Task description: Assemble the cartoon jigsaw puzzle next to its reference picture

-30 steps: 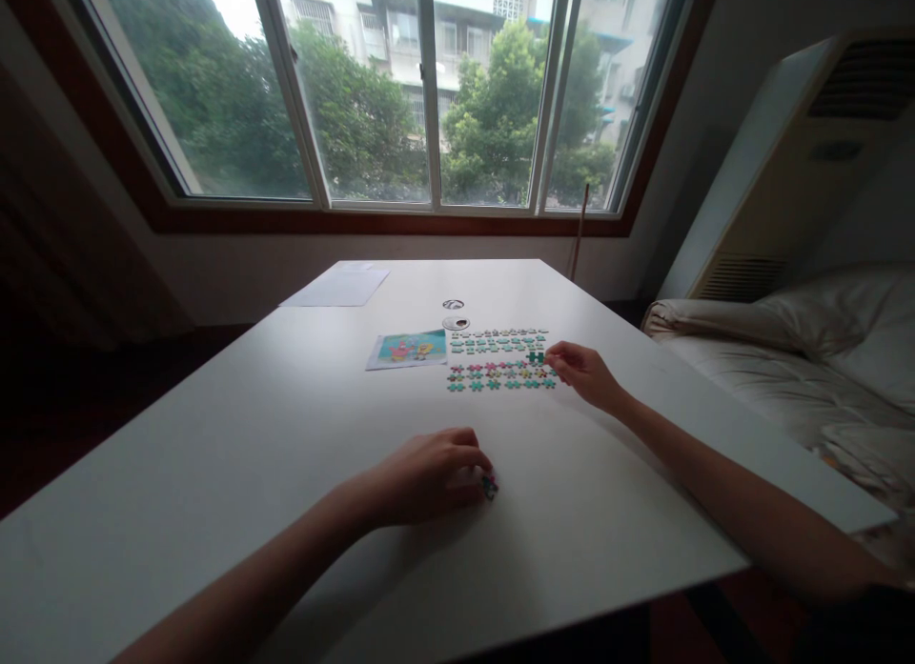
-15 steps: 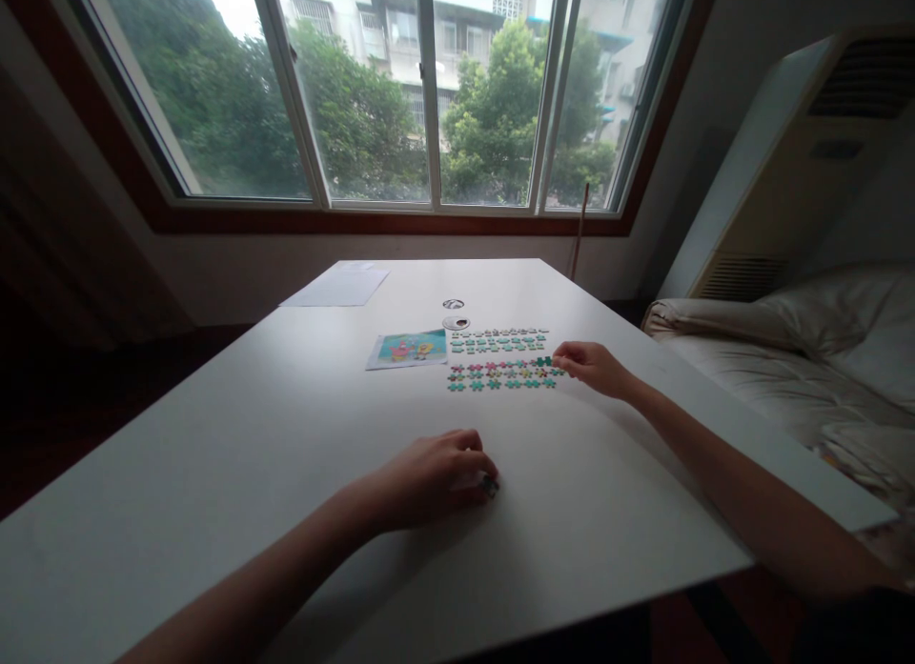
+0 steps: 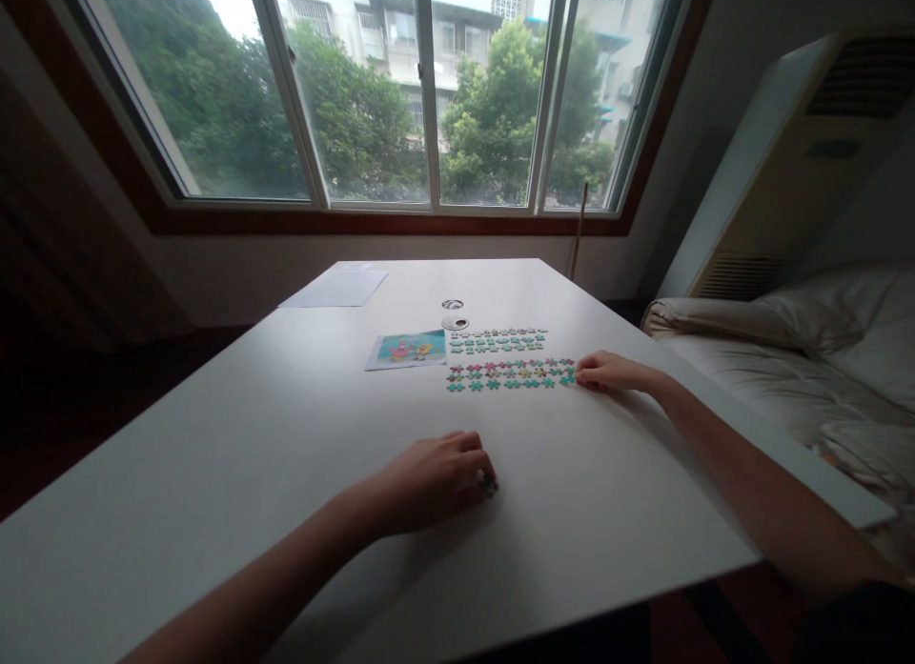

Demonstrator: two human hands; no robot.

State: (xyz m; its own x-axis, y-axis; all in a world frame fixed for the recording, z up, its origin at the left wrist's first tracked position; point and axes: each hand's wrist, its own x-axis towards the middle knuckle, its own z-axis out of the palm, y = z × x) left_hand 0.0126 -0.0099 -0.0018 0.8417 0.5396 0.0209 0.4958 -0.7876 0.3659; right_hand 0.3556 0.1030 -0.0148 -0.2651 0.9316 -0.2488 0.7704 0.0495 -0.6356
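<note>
So nearest me on the white bench [image 3: 300, 435] is the left hand [image 3: 447, 473], fingers curled in a grip around a few loose pieces [image 3: 487, 484]; can't tell how many, they're mostly tucked under the fingers. Further out, the right hand [image 3: 616, 371] has its grip pinched on the edge of a teal piece [image 3: 568, 379], right at the right-hand end of the puzzle rows. The near rows [image 3: 525, 372] lie flat just left of those fingertips, mostly teal, pink and yellow bits, and past a small gap are the far rows [image 3: 504, 343], greenish and too tiny to make out properly. Just left of the rows there's a cartoon picture [image 3: 410, 349] lying flat. Beyond that, two little round things [image 3: 456, 323] sit one behind the other, and some white paper [image 3: 334, 288] is over at the far left corner. Past the bench a thin stick [image 3: 579, 231] stands below the window [image 3: 433, 102], with trees [image 3: 497, 121] and a building [image 3: 400, 30] outside.
</note>
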